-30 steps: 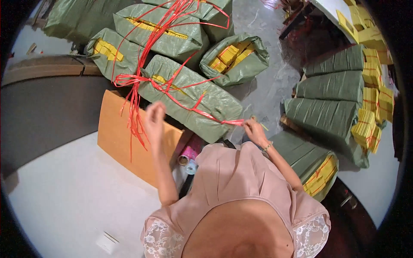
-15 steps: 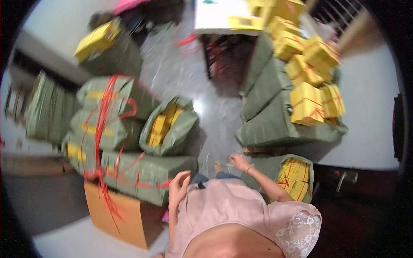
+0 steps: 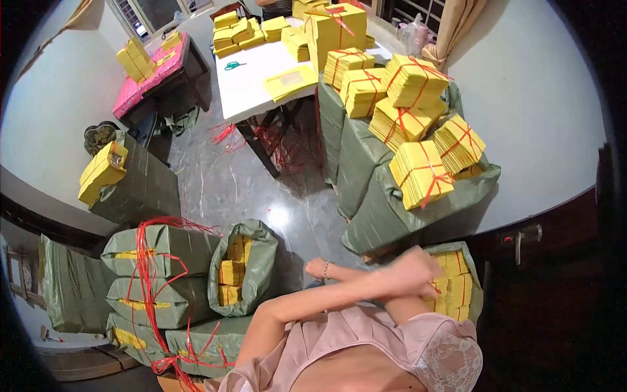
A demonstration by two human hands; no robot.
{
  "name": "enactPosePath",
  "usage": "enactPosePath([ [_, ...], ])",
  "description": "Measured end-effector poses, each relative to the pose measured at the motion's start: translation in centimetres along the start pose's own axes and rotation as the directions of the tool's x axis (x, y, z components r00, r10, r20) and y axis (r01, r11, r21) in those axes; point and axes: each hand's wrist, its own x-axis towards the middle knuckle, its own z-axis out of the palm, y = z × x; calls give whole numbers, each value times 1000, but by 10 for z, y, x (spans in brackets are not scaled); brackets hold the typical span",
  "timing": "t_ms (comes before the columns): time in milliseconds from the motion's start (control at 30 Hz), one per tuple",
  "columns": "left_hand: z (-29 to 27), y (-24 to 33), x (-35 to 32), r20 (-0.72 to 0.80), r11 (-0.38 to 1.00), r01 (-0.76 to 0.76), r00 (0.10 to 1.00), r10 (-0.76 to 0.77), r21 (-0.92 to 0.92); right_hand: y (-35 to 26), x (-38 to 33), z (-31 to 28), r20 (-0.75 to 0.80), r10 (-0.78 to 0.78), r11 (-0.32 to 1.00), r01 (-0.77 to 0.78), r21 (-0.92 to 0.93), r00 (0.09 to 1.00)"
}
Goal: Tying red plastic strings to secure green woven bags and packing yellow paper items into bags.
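My forearms cross in front of my body. My left hand point(image 3: 413, 271) reaches over to the right, smeared by motion, above my right arm and beside an open green sack point(image 3: 474, 287) packed with yellow bundles point(image 3: 450, 287) tied with red string. Its fingers cannot be made out. My right hand point(image 3: 317, 268) passes beneath the left forearm and points left, with a bracelet at the wrist. Its fingers are curled closed, and nothing shows in them. To its left stands another open green sack point(image 3: 262, 268) holding yellow bundles.
Stacked green sacks point(image 3: 163, 300) with red string point(image 3: 145, 261) are at left. Tied yellow bundles point(image 3: 421, 173) top the large sacks point(image 3: 366, 189) at right. Farther off are a white table point(image 3: 238, 91) with scissors point(image 3: 234, 65), a pink-covered table point(image 3: 130, 98) and a door handle point(image 3: 519, 245).
The view has tilted up, showing more of the tables. My left hand has swung from the left across to the right, over my right arm. My right hand has moved left.
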Motion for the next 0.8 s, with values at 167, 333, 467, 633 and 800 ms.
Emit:
enactPosePath([
  [167,-35,22,5,-35,869,-184,981,189,-459,28,31,-50,-93,38,999,-39,-9,995],
  [333,-44,-40,6,226,948,82,974,-11,-307,77,16,-79,142,193,979,-182,-91,971],
  [467,-37,-113,6,212,982,187,959,-187,19,112,37,-66,198,187,974,-156,-161,962],
  [633,-67,-86,34,-140,892,-150,985,99,-426,113,65,-89,324,24,977,46,-206,946],
  [800,-88,-143,28,-238,977,211,948,-214,-35,114,76,-121,383,-91,959,184,-214,919],
])
